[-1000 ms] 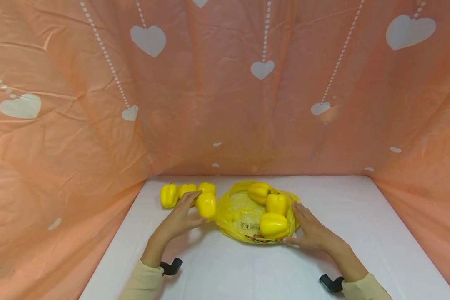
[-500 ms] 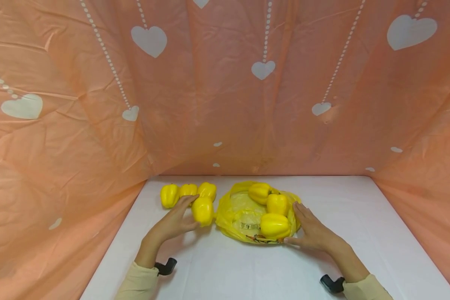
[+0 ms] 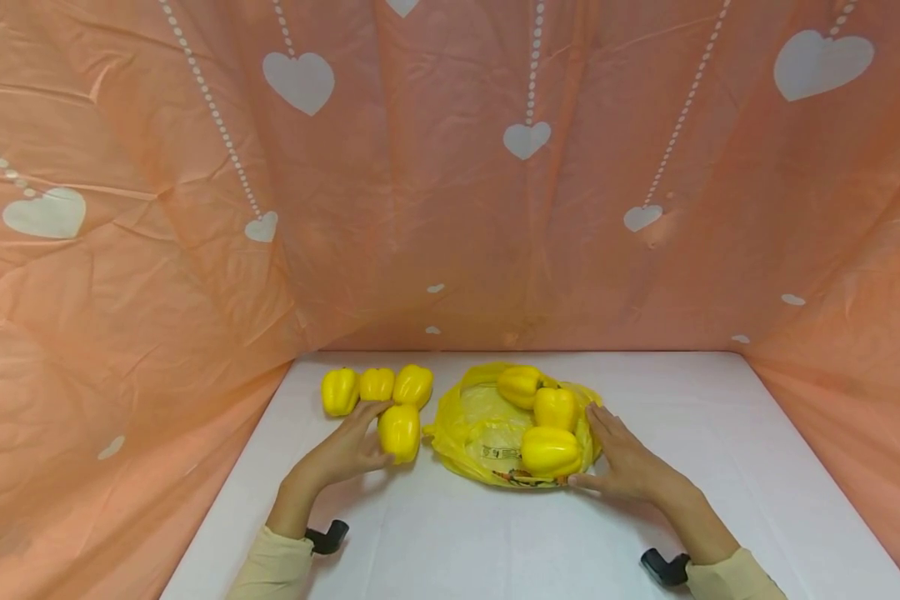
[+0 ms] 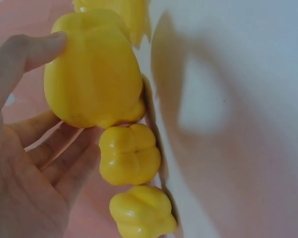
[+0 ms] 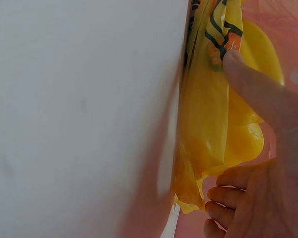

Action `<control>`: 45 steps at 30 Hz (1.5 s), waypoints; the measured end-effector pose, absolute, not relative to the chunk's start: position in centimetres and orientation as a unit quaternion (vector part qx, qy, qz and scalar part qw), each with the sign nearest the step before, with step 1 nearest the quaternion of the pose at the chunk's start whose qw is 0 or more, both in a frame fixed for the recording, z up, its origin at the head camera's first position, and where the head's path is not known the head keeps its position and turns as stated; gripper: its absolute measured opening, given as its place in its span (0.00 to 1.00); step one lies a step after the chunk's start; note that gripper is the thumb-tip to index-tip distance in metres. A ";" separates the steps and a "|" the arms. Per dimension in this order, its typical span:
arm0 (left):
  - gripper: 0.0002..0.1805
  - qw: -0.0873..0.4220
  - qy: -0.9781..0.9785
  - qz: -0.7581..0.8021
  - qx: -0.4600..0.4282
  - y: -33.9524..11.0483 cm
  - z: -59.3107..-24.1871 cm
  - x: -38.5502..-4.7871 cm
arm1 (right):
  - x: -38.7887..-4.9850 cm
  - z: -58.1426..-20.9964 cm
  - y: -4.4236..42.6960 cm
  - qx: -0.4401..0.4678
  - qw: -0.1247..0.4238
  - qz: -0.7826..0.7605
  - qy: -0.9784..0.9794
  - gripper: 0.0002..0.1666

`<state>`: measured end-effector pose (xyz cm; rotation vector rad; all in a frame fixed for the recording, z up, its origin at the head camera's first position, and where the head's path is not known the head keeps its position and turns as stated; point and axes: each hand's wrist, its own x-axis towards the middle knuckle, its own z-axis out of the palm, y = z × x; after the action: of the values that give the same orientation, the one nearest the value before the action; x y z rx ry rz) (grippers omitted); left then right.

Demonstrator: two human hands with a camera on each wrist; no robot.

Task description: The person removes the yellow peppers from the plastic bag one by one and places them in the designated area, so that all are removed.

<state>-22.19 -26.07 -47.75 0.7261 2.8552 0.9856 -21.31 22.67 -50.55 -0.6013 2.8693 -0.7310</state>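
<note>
My left hand (image 3: pixel 345 451) holds a yellow bell pepper (image 3: pixel 400 434) between thumb and fingers, just left of the yellow plastic bag (image 3: pixel 450 433). In the left wrist view the thumb presses this pepper (image 4: pixel 92 69) from one side, with the fingers behind it. Three peppers, one of them the front pepper (image 3: pixel 551 452), lie in the right part of the opened bag. My right hand (image 3: pixel 630 463) rests against the bag's right side, thumb and fingers spread. The right wrist view shows its thumb touching the printed bag (image 5: pixel 203 114).
Three more yellow peppers stand in a row at the back left, the rightmost pepper (image 3: pixel 413 386) behind the held one. The white table (image 3: pixel 495 550) is enclosed by an orange sheet (image 3: pixel 450 208) with white hearts. A black wrist mount (image 3: pixel 327 537) sits on each wrist.
My left hand has moved left and toward the front edge with its pepper, away from the bag and the back row. My right hand and the peppers in the bag have stayed in place.
</note>
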 end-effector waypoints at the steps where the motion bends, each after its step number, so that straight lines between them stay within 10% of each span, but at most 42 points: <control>1: 0.46 0.020 0.920 0.315 0.233 -26.1 -47.8 -22.2 | -21.3 -50.6 22.7 -0.197 0.061 -0.242 0.948 0.76; 45: 0.49 0.089 0.925 0.291 0.226 -26.7 -47.8 -23.4 | -21.3 -50.4 22.7 -0.186 0.073 -0.253 0.946 0.76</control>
<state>-23.36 -26.74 -47.75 0.6715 2.7528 0.8655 -21.30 22.68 -50.44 -0.5597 2.8421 -0.7602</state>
